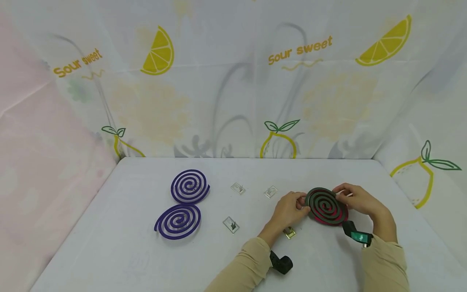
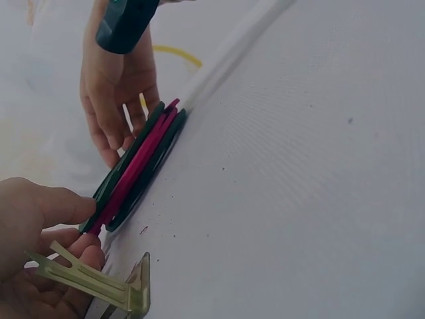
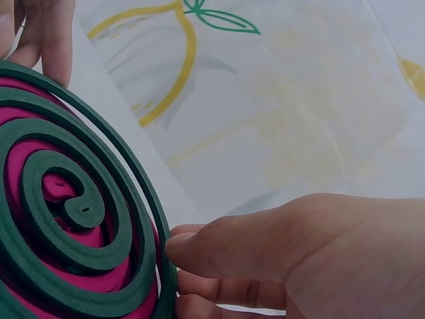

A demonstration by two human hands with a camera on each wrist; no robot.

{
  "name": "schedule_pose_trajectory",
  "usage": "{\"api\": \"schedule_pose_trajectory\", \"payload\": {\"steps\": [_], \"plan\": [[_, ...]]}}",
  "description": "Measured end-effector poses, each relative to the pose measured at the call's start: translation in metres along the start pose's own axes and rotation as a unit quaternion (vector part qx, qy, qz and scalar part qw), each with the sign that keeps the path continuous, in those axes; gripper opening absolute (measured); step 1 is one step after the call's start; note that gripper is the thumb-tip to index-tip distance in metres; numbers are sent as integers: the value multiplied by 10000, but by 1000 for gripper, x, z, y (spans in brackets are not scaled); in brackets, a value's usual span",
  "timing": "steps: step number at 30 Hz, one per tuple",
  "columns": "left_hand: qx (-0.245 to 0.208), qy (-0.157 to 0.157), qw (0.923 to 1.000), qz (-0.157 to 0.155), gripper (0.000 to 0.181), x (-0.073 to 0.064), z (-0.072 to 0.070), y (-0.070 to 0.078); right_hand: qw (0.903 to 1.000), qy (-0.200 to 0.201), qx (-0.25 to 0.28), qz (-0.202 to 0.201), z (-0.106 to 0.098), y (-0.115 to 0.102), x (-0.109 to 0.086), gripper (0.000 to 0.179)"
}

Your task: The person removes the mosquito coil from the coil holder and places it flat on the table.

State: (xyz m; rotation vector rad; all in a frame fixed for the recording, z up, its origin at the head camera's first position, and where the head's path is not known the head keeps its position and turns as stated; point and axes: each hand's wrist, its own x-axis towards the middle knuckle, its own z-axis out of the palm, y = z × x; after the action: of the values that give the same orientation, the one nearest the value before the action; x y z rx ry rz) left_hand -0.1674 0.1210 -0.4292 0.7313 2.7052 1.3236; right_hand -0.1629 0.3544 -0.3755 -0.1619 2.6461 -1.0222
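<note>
Toward the right of the white surface (image 1: 127, 259), our left grip (image 1: 287, 211) and right grip (image 1: 359, 199) pinch the edges of the stacked green and pink coils (image 1: 326, 206). Pulling unevenly, we could snap the spirals; lowering, our left grip might tip the gold stand (image 1: 290, 232) it partly hides. We cannot count the lower layers.

The left hand (image 1: 289, 209) and right hand (image 1: 359, 199) face each other, pinching (right wrist (image 1: 382, 221) bent inward).
</note>
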Motion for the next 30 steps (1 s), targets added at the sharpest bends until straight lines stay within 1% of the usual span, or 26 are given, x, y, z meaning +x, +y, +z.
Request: {"api": "schedule_pose_trajectory", "payload": {"steps": [8, 13, 20, 27, 30], "plan": [[-6, 12, 10000, 43, 34, 0, 2, -1, 10000, -4, 41, -3, 0, 1, -2, 32], [-22, 12, 10000, -35, 37, 0, 2, 0, 9999, -10, 151, 5, 1, 2, -1, 32], [-154, -31, 9998, -96, 39, -1, 0, 0, 9999, 12, 165, -35, 0, 0, -1, 33], [-189, -114, 9998, 3, 38, -1, -1, 0, 9998, 70, 169, 60, 1, 0, -1, 33], [-260, -162, 9995, 30, 37, -1, -2, -1, 9998, 164, 131, -4, 1, 0, -1, 33]]}}
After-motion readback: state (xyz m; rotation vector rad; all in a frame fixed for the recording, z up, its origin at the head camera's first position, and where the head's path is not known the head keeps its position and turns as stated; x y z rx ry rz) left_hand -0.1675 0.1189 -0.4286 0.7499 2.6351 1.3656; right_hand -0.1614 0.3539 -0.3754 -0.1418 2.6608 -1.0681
